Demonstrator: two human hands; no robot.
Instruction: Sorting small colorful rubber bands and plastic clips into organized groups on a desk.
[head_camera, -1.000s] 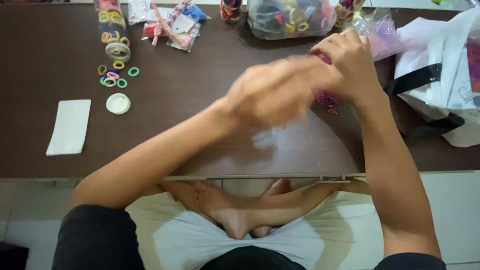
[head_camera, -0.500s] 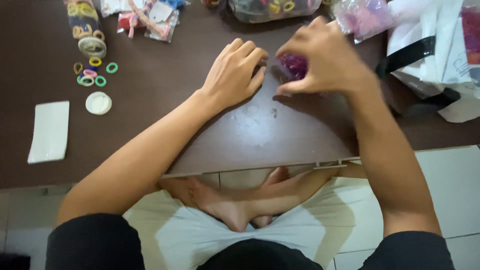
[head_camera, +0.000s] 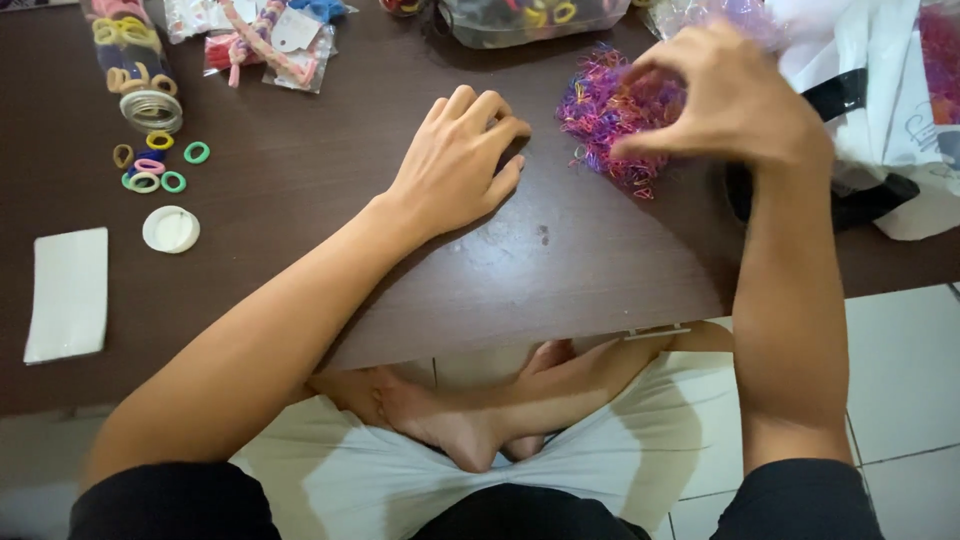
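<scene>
Nearby, white bag with black strap beside right hand

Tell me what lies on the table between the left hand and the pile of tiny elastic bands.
In the head view, only bare dark table separates the left hand from the pile of tiny elastic bands.
</scene>
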